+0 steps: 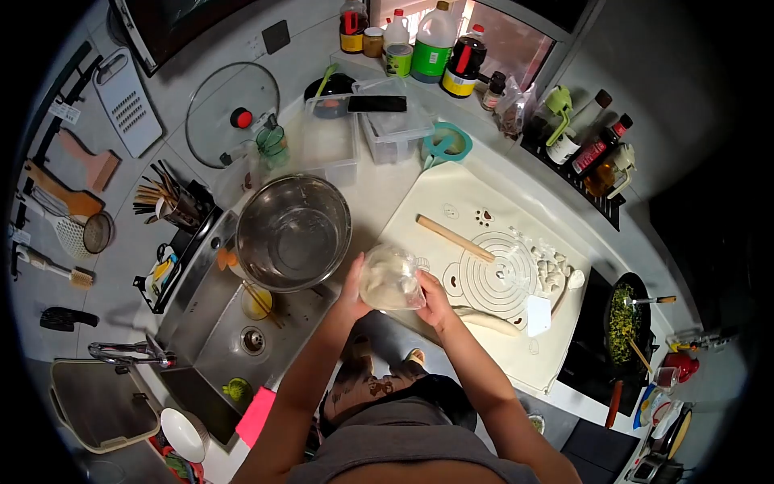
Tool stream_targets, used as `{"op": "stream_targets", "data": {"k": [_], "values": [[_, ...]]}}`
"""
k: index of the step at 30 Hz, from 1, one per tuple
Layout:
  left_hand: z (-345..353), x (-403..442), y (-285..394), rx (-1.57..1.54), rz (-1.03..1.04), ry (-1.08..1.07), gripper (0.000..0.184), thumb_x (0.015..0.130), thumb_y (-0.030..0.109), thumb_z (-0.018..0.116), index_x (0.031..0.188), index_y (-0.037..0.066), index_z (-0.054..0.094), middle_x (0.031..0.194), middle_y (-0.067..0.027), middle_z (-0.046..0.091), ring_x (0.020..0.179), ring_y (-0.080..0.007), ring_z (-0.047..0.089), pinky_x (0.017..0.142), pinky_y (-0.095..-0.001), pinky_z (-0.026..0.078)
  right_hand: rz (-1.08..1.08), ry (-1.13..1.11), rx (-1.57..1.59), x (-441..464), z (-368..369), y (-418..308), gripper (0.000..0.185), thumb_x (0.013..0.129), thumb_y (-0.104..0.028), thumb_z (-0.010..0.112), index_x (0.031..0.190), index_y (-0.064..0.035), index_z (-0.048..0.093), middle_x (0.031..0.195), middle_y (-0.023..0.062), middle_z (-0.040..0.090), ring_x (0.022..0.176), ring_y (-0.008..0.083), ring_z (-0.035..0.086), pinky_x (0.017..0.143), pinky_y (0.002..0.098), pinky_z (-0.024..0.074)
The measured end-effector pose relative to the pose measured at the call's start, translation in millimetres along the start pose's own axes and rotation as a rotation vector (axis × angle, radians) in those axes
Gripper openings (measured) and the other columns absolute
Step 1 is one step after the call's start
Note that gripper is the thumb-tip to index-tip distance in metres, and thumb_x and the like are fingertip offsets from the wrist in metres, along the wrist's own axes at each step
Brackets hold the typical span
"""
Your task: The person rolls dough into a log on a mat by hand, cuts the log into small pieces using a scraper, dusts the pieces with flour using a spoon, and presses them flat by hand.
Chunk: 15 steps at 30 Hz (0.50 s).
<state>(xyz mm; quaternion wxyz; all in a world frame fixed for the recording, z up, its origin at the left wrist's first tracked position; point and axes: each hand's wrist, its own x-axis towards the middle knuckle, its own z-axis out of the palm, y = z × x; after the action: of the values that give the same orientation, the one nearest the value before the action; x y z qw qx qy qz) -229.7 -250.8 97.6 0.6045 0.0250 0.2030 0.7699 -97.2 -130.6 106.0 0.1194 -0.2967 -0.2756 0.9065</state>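
Left of centre you have a wide, round, shiny steel bowl (294, 230). At centre, your left hand (351, 292) and right hand (436, 301) grip opposite sides of a clear, glossy, rounded plastic-looking bag (391, 278), its pale content indistinct. You appear to be at the handling step; moving it calls for even two-handed support, as it seems soft. Rightward, a smooth wooden rolling pin (455, 238), a long pale dough strip (487, 321) and small, lumpy dough pieces (551, 273) lie on a cream printed mat (431, 194).
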Motion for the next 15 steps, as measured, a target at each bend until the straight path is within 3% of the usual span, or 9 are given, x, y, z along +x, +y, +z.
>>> {"op": "stream_targets", "data": {"k": [3, 5, 8, 9, 12, 13, 15], "values": [[-19.2, -6.0, 2.5, -0.133, -0.184, -0.01, 0.061, 0.096, 0.055, 0.036, 0.131, 0.007, 0.049, 0.126, -0.0106, 0.057, 0.115, -0.0262, 0.056, 0.099, -0.0446, 0.045, -0.106, 0.04, -0.023, 15.5, 4.1, 18.3, 0.016, 0.094, -0.021, 0.059, 0.089, -0.0069, 0.065, 0.086, 0.0045, 0.068, 0.073, 0.0123, 0.063, 0.067, 0.0297, 0.0531], [-25.5, -7.2, 3.0, -0.11, -0.164, 0.017, 0.06, 0.096, 0.055, 0.035, 0.132, 0.008, 0.049, 0.128, -0.0109, 0.056, 0.115, -0.0266, 0.056, 0.099, -0.0449, 0.045, -0.239, 0.208, -0.114, 21.8, 24.4, 25.8, 0.021, 0.096, -0.021, 0.057, 0.08, -0.0081, 0.063, 0.079, 0.0019, 0.065, 0.074, 0.0102, 0.061, 0.066, 0.0274, 0.0508], [-17.8, -14.7, 8.6, -0.106, -0.131, 0.018, 0.061, 0.096, 0.056, 0.037, 0.135, 0.009, 0.046, 0.132, -0.0105, 0.053, 0.119, -0.025, 0.053, 0.101, -0.0451, 0.043, -0.755, 0.282, -0.183, 53.3, 39.7, 52.3, 0.021, 0.096, -0.019, 0.056, 0.079, -0.0081, 0.057, 0.077, 0.0001, 0.061, 0.077, 0.0097, 0.058, 0.072, 0.0261, 0.0488], [-12.1, -20.3, 12.8, -0.133, -0.126, 0.011, 0.061, 0.096, 0.055, 0.038, 0.136, 0.009, 0.045, 0.133, -0.0102, 0.053, 0.12, -0.0243, 0.052, 0.101, -0.0448, 0.043, -0.653, 0.323, -0.109, 60.7, 44.8, 53.9, 0.019, 0.098, -0.019, 0.052, 0.083, -0.0079, 0.051, 0.083, 0.0002, 0.058, 0.08, 0.0092, 0.053, 0.077, 0.0257, 0.0467], [-17.8, -29.4, 23.2, -0.125, -0.064, 0.041, 0.059, 0.096, 0.053, 0.042, 0.137, 0.01, 0.043, 0.134, -0.0097, 0.052, 0.121, -0.0233, 0.051, 0.102, -0.0434, 0.042, -0.526, 0.221, 0.265, 72.8, 55.2, 55.0, 0.018, 0.101, -0.023, 0.046, 0.091, -0.008, 0.049, 0.094, 0.002, 0.057, 0.08, 0.0102, 0.051, 0.076, 0.0261, 0.0465], [-21.4, -30.3, 27.2, -0.107, -0.037, 0.058, 0.059, 0.096, 0.052, 0.043, 0.137, 0.01, 0.043, 0.134, -0.0096, 0.052, 0.121, -0.0231, 0.051, 0.103, -0.0429, 0.042, -0.635, 0.214, -0.174, 80.6, 47.1, 57.8, 0.022, 0.102, -0.027, 0.042, 0.097, -0.0075, 0.051, 0.097, 0.0034, 0.056, 0.083, 0.0116, 0.053, 0.074, 0.0257, 0.0473], [-27.7, -30.8, 36.7, -0.022, 0.137, 0.173, 0.057, 0.096, 0.049, 0.045, 0.137, 0.009, 0.042, 0.134, -0.0099, 0.051, 0.121, -0.0234, 0.051, 0.103, -0.0418, 0.042, -0.539, 0.369, -0.37, 81.4, 50.3, 52.1, 0.024, 0.101, -0.028, 0.042, 0.102, -0.0071, 0.053, 0.096, 0.0036, 0.057, 0.083, 0.0123, 0.054, 0.072, 0.0254, 0.0477]]}}
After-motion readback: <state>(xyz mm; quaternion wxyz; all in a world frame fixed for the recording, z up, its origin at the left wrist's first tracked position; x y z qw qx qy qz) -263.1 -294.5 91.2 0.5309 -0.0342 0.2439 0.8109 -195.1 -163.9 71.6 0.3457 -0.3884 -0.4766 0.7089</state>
